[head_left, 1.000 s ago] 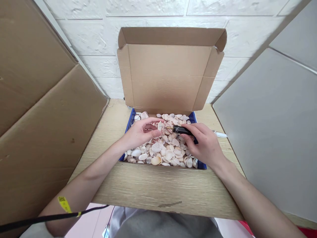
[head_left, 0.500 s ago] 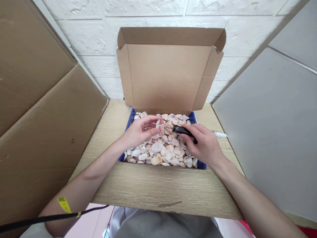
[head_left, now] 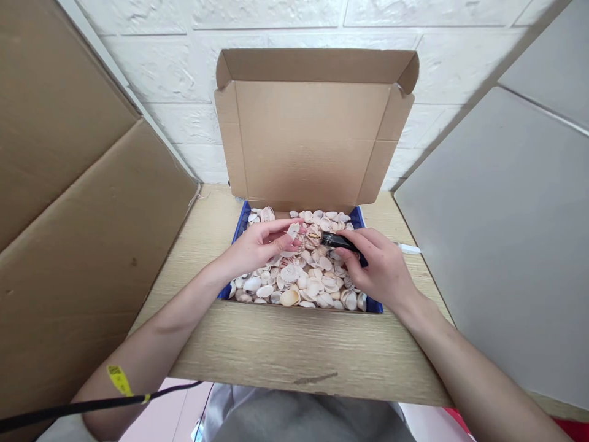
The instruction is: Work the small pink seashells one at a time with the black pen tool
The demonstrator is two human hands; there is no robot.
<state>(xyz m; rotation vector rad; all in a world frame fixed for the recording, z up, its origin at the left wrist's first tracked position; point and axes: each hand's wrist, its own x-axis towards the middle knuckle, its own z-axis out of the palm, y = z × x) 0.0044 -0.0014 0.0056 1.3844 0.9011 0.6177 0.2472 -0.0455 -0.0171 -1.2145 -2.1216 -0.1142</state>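
My left hand (head_left: 264, 244) pinches a small white seashell (head_left: 293, 231) between thumb and fingers, above the left half of the shell box. My right hand (head_left: 380, 261) is wrapped around a slim black mini drill (head_left: 339, 241) with a brass-coloured chuck. Its thin bit points left at the held shell; whether the tip touches cannot be made out. Beneath both hands lies a heap of loose seashells (head_left: 315, 286), white, cream and pinkish, in a blue-sided cardboard box (head_left: 240, 224).
The box's brown lid (head_left: 313, 135) stands raised against a white brick-patterned wall (head_left: 170, 67). A cardboard panel (head_left: 92, 233) rises at left, a grey panel (head_left: 501, 221) at right. A white-handled object (head_left: 408, 248) lies behind my right hand on the wooden tabletop (head_left: 257, 344). A black cable (head_left: 92, 405) crosses lower left.
The shell in my left hand has turned, from nearly edge-on to showing more of its face, and the left fingers have shifted slightly. My right hand and the drill stay almost in place.
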